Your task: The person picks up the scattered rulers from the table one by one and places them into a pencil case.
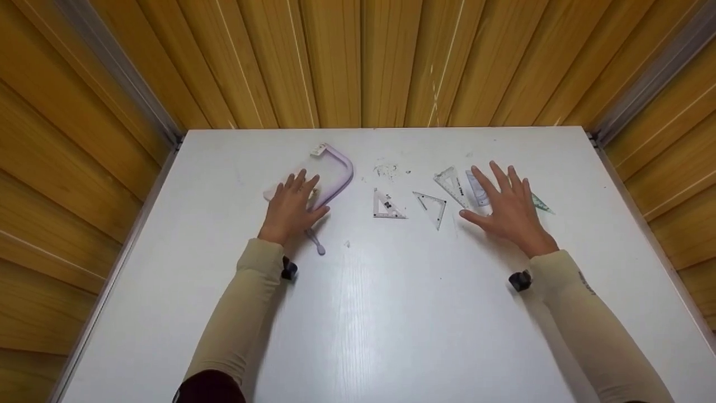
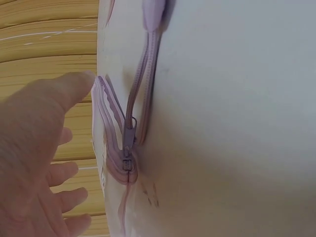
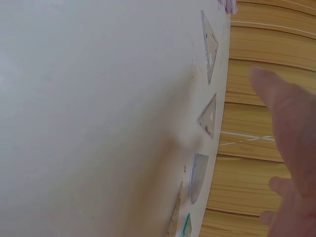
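Observation:
My left hand [image 1: 286, 210], fingers spread, hovers over a clear pouch with a lilac zip edge [image 1: 348, 173]; it hides part of the pouch. In the left wrist view the zip slider [image 2: 129, 137] and its looped lilac pull cord [image 2: 151, 59] show beside the thumb. My right hand [image 1: 512, 215] is spread above the right end of a group of clear drawing tools. Near its thumb lie a set square [image 1: 444, 176] and a bluish protractor [image 1: 478, 193]. A green-tinted pointed tool [image 1: 541, 204] sticks out past the fingers, partly hidden. Neither hand holds anything.
Two more clear set squares [image 1: 389, 215] [image 1: 442, 211] lie mid-table between the hands. Dark smudges [image 1: 386, 169] mark the white table [image 1: 358, 313] behind them. Yellow wood-look panels [image 1: 391, 61] wall in the back and both sides.

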A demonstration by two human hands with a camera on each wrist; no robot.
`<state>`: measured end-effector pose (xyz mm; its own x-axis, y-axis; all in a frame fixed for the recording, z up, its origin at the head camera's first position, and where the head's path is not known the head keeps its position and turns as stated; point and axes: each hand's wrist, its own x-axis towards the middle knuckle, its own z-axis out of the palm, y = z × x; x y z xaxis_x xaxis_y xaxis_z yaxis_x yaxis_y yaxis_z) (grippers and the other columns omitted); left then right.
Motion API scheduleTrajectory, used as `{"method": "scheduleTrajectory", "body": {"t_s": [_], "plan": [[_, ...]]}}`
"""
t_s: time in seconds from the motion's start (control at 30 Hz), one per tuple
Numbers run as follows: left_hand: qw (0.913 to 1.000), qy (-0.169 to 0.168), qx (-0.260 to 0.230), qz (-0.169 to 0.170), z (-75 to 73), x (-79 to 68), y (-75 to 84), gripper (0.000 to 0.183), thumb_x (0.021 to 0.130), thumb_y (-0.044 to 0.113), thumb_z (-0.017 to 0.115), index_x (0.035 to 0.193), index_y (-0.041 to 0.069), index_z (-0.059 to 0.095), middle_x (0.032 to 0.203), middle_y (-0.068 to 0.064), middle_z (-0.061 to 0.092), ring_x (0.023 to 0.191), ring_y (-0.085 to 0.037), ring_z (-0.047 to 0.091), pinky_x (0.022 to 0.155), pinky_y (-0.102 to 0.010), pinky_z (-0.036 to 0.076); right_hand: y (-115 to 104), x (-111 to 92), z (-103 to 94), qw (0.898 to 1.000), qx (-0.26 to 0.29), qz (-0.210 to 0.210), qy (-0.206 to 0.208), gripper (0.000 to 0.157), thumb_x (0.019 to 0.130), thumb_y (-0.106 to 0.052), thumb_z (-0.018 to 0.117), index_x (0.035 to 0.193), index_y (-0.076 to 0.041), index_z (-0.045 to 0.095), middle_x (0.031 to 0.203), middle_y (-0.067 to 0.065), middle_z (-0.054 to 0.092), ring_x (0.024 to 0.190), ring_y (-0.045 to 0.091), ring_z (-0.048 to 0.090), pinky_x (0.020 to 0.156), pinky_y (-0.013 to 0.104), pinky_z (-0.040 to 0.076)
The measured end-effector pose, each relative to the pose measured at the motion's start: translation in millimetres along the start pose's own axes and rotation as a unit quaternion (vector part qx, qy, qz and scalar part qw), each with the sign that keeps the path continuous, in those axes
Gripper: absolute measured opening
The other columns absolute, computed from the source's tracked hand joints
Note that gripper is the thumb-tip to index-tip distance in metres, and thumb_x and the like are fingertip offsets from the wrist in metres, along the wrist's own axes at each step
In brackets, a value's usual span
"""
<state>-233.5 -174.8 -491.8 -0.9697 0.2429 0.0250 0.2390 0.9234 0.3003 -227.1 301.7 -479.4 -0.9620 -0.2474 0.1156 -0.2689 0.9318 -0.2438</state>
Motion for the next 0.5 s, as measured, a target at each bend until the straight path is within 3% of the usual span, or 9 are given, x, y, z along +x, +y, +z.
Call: {"method": "scheduleTrajectory", "body": {"t_s": [0.23, 0.4, 0.5], "plan": [[0.9999, 0.005, 0.012, -0.001, -8.3, 5.2, 2.1, 0.068, 0.098, 0.041, 0.069, 0.155, 0.012, 0.046, 0.158, -0.022, 0.042, 0.140, -0.044, 0.046, 0.108, -0.059, 0.043, -5, 4, 4.6, 1.000, 0.006, -0.011, 0.006, 0.096, 0.089, -0.067, 0.066, 0.165, -0.035, 0.018, 0.171, 0.015, 0.013, 0.153, 0.050, 0.004, 0.119, 0.069, 0.001], [0.9999, -0.008, 0.011, 0.000, -9.3, 10.7, 3.7, 0.064, 0.097, 0.037, 0.072, 0.151, 0.009, 0.051, 0.154, -0.022, 0.047, 0.138, -0.043, 0.048, 0.105, -0.058, 0.046, -6, 3, 6.6, 1.000, 0.017, -0.001, 0.000, 0.096, 0.089, -0.066, 0.067, 0.165, -0.035, 0.018, 0.171, 0.014, 0.013, 0.154, 0.048, 0.001, 0.119, 0.067, -0.001], [0.9998, -0.017, 0.010, 0.004, -7.0, 13.7, 4.4, 0.062, 0.096, 0.033, 0.073, 0.148, 0.008, 0.054, 0.146, -0.021, 0.055, 0.128, -0.040, 0.057, 0.101, -0.055, 0.049, -5, 1, 8.3, 1.000, 0.021, 0.005, -0.007, 0.096, 0.089, -0.065, 0.068, 0.165, -0.034, 0.018, 0.171, 0.015, 0.012, 0.154, 0.048, 0.000, 0.119, 0.068, -0.002]]}}
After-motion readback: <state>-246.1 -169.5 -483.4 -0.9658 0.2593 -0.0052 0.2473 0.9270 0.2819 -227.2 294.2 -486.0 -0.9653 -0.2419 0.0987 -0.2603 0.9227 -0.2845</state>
